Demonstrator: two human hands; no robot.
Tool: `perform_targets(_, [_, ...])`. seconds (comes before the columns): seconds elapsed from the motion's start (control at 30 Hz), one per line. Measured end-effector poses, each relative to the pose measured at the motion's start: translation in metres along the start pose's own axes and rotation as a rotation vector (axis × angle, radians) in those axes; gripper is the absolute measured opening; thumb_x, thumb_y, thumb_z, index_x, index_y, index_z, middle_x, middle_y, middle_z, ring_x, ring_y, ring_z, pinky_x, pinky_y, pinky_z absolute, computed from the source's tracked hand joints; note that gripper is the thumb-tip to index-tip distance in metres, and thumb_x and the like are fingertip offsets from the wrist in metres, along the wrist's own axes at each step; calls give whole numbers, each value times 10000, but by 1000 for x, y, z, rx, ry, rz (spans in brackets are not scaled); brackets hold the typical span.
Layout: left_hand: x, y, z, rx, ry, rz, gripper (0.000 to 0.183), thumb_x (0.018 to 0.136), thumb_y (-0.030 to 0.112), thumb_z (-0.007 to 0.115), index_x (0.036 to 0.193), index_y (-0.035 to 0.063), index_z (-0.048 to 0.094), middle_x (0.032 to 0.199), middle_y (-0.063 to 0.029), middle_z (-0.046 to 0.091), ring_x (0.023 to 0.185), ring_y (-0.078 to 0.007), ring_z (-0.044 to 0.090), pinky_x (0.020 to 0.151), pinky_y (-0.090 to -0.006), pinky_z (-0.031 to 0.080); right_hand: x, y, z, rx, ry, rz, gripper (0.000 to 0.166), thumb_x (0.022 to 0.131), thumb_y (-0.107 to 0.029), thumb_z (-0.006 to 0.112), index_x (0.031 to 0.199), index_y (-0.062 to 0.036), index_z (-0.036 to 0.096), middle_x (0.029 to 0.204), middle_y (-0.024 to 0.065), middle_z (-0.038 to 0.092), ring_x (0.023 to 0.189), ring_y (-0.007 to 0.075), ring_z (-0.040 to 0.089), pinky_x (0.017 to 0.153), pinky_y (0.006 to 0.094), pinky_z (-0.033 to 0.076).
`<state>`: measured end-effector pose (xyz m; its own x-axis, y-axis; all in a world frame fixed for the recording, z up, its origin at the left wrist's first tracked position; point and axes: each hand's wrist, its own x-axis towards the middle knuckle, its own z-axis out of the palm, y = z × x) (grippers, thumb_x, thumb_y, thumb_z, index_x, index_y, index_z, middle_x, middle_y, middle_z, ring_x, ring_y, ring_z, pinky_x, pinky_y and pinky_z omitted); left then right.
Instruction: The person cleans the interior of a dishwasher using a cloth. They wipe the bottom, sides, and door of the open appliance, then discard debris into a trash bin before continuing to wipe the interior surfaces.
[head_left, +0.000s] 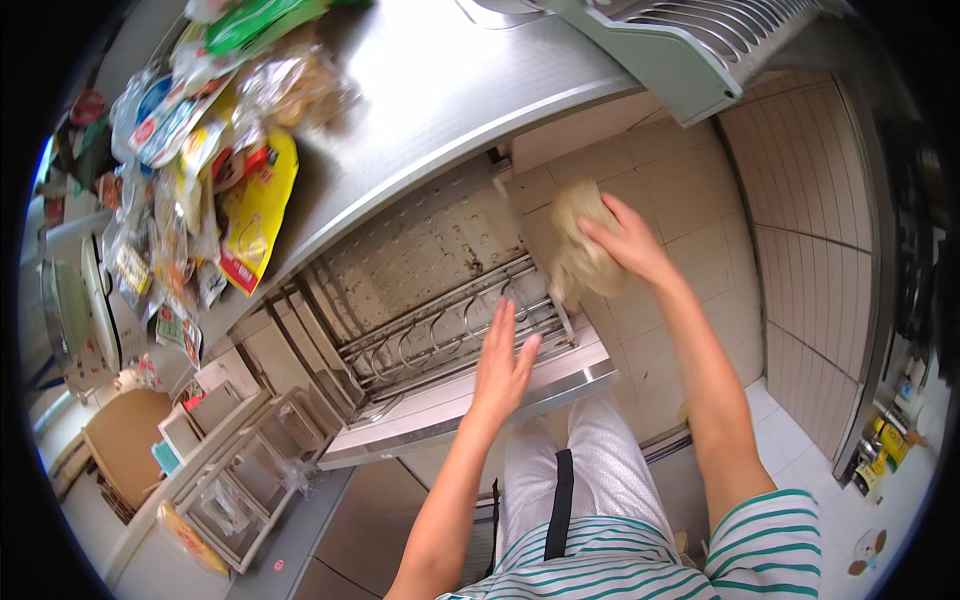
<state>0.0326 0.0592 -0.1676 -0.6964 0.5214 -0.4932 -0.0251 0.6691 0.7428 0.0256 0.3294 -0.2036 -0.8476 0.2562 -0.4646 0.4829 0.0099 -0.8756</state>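
Note:
My right hand (628, 241) grips a crumpled beige cloth (583, 259), blurred by motion, above the tiled floor just right of a pulled-out drawer. Within that drawer a metal bottom tray (420, 247) carries brown stains and dark specks. A wire rack (439, 334) with a row of curved loops runs along the drawer's front side. Over the rack and the pale drawer front (540, 375) hovers my left hand (504, 367), empty, its thumb held away from the fingers. Whether it touches the wires I cannot tell.
Above the drawer extends a stainless steel countertop (465, 67), with plastic bags and food packets (259, 210) heaped at its left. A dish rack (675, 60) juts over the counter edge. A second open drawer (247, 480) with trays stands lower left. Ribbed cabinet doors (810, 247) are at right.

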Motion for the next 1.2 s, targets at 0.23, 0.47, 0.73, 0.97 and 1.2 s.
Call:
perform_targets(0.23, [65,-3,81,-247,-86,-107,1001,827,257,648,1436,-107,-58,1476,-330,213,1390,-366,262,1062,-353,333,86,37,81,96,103,-302,544,850,-300,666,1267,13,511,1154,177,623,1062,253,593,897,347,462])
perform_targets(0.47, [52,2,82,-69,-173,-364,931,833,126,610,1490,71,-47,1234,-314,518,1069,-419,572,881,-416,461,-31,120,35,-264,-458,-1,419,842,-300,657,1128,1,599,1166,209,605,1086,334,583,916,376,462])
perform_targets(0.73, [43,-24,97,-106,-170,-315,793,889,156,589,1487,80,72,1106,-112,643,988,-280,634,840,-376,479,90,32,69,319,192,-167,591,778,-388,715,1189,3,548,1153,211,611,1084,311,596,907,358,469])
perform_targets(0.97, [38,-37,100,-183,-134,-308,586,878,155,627,1363,68,309,1007,-105,658,938,-251,641,811,-356,480,39,79,62,-116,-193,23,659,787,-521,669,1143,27,582,1058,246,628,994,357,622,838,392,481])
perform_targets(1.2, [39,-20,93,-194,-94,-299,303,868,182,649,1088,38,499,969,-98,658,925,-239,641,802,-352,478,43,97,61,57,-56,228,632,819,-502,642,1113,54,579,1034,256,610,957,369,608,840,403,473])
